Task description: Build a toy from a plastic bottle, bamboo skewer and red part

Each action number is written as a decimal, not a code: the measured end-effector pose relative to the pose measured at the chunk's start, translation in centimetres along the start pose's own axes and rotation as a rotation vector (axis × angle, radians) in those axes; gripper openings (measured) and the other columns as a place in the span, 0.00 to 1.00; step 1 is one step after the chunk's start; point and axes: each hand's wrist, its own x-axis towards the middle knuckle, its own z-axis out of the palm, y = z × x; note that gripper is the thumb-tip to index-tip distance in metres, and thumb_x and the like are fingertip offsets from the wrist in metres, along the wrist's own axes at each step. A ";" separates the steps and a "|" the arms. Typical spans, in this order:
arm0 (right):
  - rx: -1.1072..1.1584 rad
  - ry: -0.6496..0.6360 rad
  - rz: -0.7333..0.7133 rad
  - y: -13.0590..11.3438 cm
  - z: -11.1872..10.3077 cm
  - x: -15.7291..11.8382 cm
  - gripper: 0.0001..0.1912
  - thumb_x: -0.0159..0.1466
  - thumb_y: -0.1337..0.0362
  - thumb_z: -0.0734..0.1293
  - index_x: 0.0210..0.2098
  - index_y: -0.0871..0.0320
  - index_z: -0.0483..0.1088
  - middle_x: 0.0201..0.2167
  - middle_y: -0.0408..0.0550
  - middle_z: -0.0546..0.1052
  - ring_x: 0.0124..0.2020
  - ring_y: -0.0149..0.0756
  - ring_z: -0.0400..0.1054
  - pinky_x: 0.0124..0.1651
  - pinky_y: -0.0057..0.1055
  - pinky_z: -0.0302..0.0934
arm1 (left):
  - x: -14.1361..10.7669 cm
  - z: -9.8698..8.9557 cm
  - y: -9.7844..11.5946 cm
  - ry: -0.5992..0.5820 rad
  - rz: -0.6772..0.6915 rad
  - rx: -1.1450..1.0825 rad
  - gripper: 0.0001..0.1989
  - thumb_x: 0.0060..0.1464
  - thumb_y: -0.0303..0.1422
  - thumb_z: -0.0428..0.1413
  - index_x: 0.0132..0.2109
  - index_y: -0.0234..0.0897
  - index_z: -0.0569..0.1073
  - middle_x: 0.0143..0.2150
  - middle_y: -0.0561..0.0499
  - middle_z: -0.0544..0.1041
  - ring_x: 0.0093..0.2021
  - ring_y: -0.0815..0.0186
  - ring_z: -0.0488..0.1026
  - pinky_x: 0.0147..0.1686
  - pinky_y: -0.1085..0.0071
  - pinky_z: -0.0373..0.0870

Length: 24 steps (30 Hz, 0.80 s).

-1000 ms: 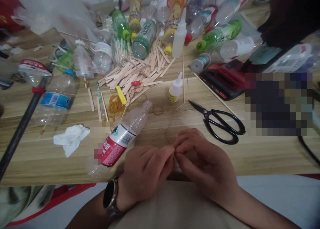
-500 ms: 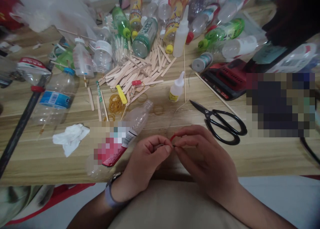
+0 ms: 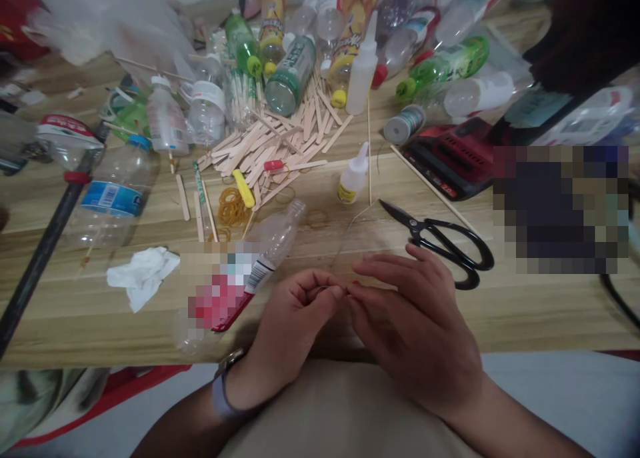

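Black pole (image 3: 43,258) slants across the far left of the wooden tabletop (image 3: 150,335), and a crumpled white tissue (image 3: 143,276) lies right of it. Amber rubber bands (image 3: 233,208) are heaped beside a yellow plastic piece (image 3: 243,189), with loose flat wooden sticks (image 3: 280,141) piled behind. Black-handled scissors (image 3: 414,227) lie just beyond the right hand (image 3: 420,331), whose fingers hide part of the lower handle; contact cannot be determined. Containers, left to right: a clear bottle with a blue cap and label (image 3: 113,195); a clear bottle with a red label (image 3: 256,275), on its side near the left hand (image 3: 295,328) and partly pixelated; a translucent nozzle bottle (image 3: 353,178), upright, yellow label at its base, fill level not discernible. Left thumb and forefinger are pressed together on a thin strand (image 3: 324,289), fine and pale, held above the table's near edge. Right thumb and forefinger close on it at the left fingertips, the remaining right fingers spread apart; a small red piece (image 3: 356,283) shows by the right forefinger. Near the scissors' tip runs a loose thread (image 3: 363,212); whether it joins the strand cannot be established.
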 end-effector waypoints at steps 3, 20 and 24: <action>-0.009 0.013 0.024 -0.2 0.3 -0.1 0.10 0.63 0.74 0.66 0.37 0.52 0.68 0.40 0.47 0.81 0.44 0.44 0.75 0.59 0.54 0.58 | -0.1 0.2 0.2 0.023 -0.007 0.049 0.08 0.48 0.38 0.58 0.29 0.38 0.71 0.20 0.60 0.65 0.21 0.72 0.58 0.21 0.76 0.53; 0.142 -0.005 0.141 0.0 -1.1 -0.2 0.07 0.63 0.69 0.67 0.39 0.53 0.67 0.44 0.52 0.76 0.47 0.47 0.74 0.49 0.49 0.71 | -0.7 0.3 0.4 0.099 0.140 0.257 0.06 0.50 0.36 0.55 0.30 0.39 0.73 0.20 0.59 0.64 0.20 0.71 0.57 0.18 0.77 0.54; 0.090 -0.004 0.040 0.2 -0.8 -0.2 0.09 0.63 0.73 0.67 0.40 0.53 0.68 0.43 0.51 0.76 0.46 0.46 0.74 0.52 0.51 0.69 | -0.9 0.4 0.4 0.099 0.160 0.252 0.06 0.50 0.35 0.55 0.29 0.39 0.74 0.21 0.57 0.67 0.21 0.70 0.60 0.19 0.76 0.58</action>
